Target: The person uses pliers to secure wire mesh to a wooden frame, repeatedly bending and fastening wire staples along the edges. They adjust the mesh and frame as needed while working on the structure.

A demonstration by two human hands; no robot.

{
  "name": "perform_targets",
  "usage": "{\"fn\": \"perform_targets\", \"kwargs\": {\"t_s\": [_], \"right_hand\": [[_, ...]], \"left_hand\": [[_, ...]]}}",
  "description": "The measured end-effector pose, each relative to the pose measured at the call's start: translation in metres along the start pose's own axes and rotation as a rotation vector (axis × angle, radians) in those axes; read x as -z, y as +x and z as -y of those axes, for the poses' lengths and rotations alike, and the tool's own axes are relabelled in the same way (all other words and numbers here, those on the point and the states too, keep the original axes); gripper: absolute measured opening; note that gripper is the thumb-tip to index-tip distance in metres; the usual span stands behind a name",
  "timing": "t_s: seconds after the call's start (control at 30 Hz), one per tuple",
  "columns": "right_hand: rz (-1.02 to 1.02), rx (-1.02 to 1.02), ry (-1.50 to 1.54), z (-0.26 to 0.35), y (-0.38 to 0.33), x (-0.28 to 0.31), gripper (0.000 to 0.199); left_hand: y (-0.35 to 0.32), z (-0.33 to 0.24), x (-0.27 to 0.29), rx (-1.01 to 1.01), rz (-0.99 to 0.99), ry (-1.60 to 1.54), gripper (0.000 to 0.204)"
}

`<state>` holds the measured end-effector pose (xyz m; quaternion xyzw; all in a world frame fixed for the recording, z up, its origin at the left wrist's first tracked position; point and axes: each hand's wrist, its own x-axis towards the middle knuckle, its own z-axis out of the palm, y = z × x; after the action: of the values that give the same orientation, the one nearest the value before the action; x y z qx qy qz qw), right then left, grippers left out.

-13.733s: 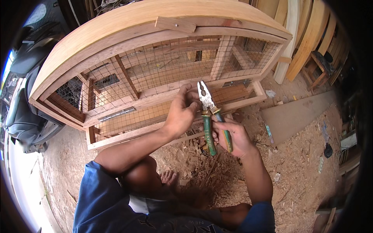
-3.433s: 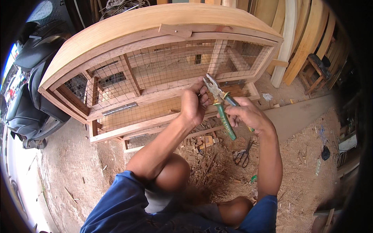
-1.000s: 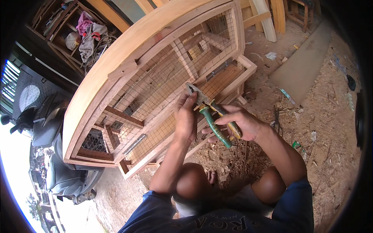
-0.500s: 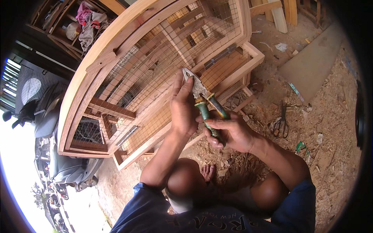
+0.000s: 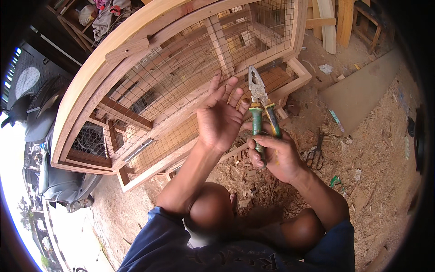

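My right hand [image 5: 282,156] grips a pair of pliers [image 5: 260,93] by its worn green handles, with the metal jaws pointing up and away from me. Just left of the pliers, my left hand [image 5: 220,119] is raised palm up, its fingers spread and slightly curled, holding nothing. Its fingertips are near the plier handles; whether they touch I cannot tell. Behind both hands stands a wooden cage [image 5: 181,111] with wire mesh [image 5: 172,72] across its framed front. A lower framed ledge with mesh juts out towards me.
Scissors [image 5: 316,152] with dark handles lie on the floor, right of my right hand. Wood shavings [image 5: 362,195] cover the ground. A flat board [image 5: 358,93] lies at right, with planks [image 5: 327,27] upright behind. A motorbike [image 5: 68,177] stands at left.
My left hand has come off the pliers' head and opened. The pliers have shifted right in my right hand and point more upright. The view has moved slightly.
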<state>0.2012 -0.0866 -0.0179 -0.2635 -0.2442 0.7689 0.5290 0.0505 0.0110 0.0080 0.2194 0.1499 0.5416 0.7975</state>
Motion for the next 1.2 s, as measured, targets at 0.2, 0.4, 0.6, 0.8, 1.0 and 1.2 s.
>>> {"fn": "perform_targets", "kwargs": {"t_s": [0.2, 0.4, 0.6, 0.8, 1.0, 1.2], "right_hand": [[-0.079, 0.03, 0.037, 0.003, -0.003, 0.002, 0.042], [-0.134, 0.056, -0.026, 0.006, -0.009, 0.007, 0.046], [-0.213, 0.084, -0.091, 0.01, -0.024, 0.015, 0.046], [-0.242, 0.09, -0.106, 0.013, -0.031, 0.017, 0.046], [-0.24, 0.054, -0.125, 0.014, -0.033, 0.02, 0.044], [-0.227, 0.053, -0.103, 0.016, -0.036, 0.019, 0.044]], "left_hand": [[0.008, 0.008, -0.004, 0.013, -0.097, -0.195, 0.024], [0.024, 0.026, -0.008, -0.166, -0.189, -0.211, 0.036], [0.033, 0.037, -0.011, -0.298, -0.24, -0.145, 0.034], [0.035, 0.041, -0.018, -0.367, -0.283, -0.125, 0.036], [0.041, 0.042, -0.018, -0.437, -0.376, -0.125, 0.046], [0.041, 0.042, -0.014, -0.48, -0.32, -0.077, 0.044]]}}
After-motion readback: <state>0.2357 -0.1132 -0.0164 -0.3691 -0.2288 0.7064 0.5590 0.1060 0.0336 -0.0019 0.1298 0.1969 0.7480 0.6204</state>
